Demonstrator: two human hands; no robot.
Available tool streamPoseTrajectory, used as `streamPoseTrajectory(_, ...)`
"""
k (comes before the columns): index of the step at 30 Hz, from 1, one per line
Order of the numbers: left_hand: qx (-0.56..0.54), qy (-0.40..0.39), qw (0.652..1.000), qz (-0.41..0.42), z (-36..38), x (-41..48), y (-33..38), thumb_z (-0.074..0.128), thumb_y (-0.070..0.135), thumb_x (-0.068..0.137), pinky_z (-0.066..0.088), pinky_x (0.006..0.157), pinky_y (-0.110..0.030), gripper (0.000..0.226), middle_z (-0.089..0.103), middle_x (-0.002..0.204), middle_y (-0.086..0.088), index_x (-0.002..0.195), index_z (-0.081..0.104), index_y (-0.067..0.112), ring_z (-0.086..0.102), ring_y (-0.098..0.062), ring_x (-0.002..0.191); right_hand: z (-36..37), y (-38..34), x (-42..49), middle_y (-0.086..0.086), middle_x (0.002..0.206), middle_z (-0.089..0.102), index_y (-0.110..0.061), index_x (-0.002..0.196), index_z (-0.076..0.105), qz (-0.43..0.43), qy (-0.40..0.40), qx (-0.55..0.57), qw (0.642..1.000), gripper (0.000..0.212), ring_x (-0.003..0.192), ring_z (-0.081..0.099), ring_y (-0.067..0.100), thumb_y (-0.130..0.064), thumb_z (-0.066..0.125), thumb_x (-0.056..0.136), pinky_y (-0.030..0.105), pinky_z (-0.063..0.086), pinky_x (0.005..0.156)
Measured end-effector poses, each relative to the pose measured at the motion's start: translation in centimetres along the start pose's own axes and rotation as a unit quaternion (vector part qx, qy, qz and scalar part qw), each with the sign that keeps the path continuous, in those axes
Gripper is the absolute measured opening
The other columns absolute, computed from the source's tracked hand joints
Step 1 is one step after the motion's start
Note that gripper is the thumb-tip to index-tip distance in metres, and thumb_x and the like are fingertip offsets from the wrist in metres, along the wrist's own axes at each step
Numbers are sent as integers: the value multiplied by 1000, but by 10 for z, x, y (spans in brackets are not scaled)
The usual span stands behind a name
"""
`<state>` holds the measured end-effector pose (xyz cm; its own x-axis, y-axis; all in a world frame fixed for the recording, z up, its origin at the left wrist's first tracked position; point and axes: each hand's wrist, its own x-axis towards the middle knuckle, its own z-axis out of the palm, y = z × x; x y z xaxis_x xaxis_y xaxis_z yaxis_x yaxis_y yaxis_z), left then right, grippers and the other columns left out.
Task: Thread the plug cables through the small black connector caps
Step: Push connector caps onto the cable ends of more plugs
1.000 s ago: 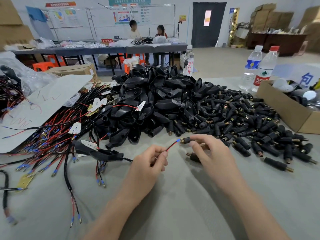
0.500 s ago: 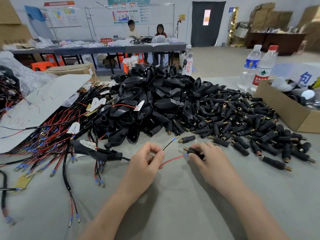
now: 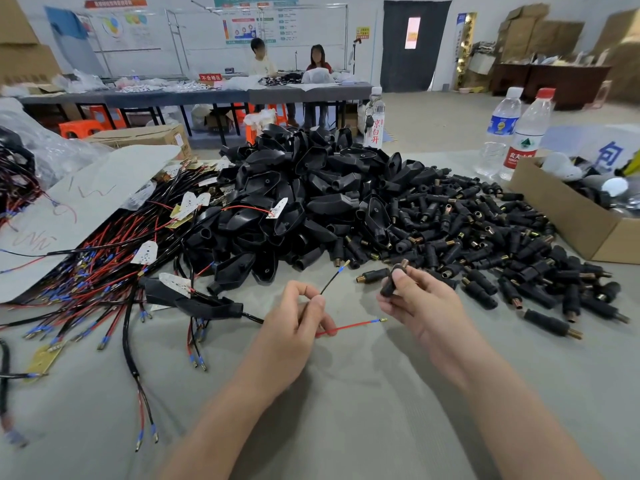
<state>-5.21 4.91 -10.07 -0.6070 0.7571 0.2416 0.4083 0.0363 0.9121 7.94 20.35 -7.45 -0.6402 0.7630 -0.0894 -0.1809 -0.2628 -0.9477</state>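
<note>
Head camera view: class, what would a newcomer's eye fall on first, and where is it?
A tall heap of black plug housings fills the middle of the table, with small black caps strewn to its right and a tangle of red and black cables to its left. In front, the left hand pinches a black wire and a red wire, while the right hand holds one connector cap.

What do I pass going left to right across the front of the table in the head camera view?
Tangle of red and black wires → black plug housing → left hand pinching a black wire → red wire → right hand holding a connector cap → scattered connector caps → cardboard box.
</note>
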Motion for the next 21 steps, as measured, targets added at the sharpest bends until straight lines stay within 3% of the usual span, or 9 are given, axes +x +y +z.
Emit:
streamPoseTrajectory(2,7,16,1000,5,1,0,-2,43,29,106,45,67,-12,9,68,69,8,97,45,29,60,-5,67,3,-3,-4,9,85,69,-1,100,62,49,-1,115,992,10,77,73,21,-10,57,99,26,61,71)
streamPoseTrajectory(6,53,83,995,23,0,1,-5,43,33,105,39,55,-20,14,53,57,11,92,44,35,46,-4,54,14,-2,-12,19,87,69,6,98,64,125,-17,207,970,16,77,75,25,-9,59,98,26,61,63)
streamPoseTrajectory(9,80,120,989,11,-2,3,-7,43,38,104,37,54,-33,13,46,54,7,91,44,35,40,-7,50,24,1,-16,20,84,69,6,89,65,156,-34,238,958,16,78,75,29,-8,61,96,28,61,61)
streamPoseTrajectory(14,101,148,984,8,-3,3,-7,44,37,104,34,54,-30,14,46,54,9,90,45,34,39,-7,49,29,4,-17,24,97,67,6,91,66,163,-72,257,950,16,83,74,30,-9,61,94,31,61,66)
streamPoseTrajectory(19,88,166,982,13,-3,3,-5,44,34,104,39,57,-37,13,51,61,-8,91,46,30,41,-14,54,27,0,-18,21,90,70,4,91,64,165,-58,275,945,13,80,75,27,-9,63,93,31,61,64)
streamPoseTrajectory(21,84,168,982,13,-3,3,-4,44,33,104,40,60,-40,13,49,59,-6,91,46,29,42,-14,55,25,-1,-18,21,90,70,4,92,64,170,-53,284,942,12,81,75,28,-9,64,92,32,61,63)
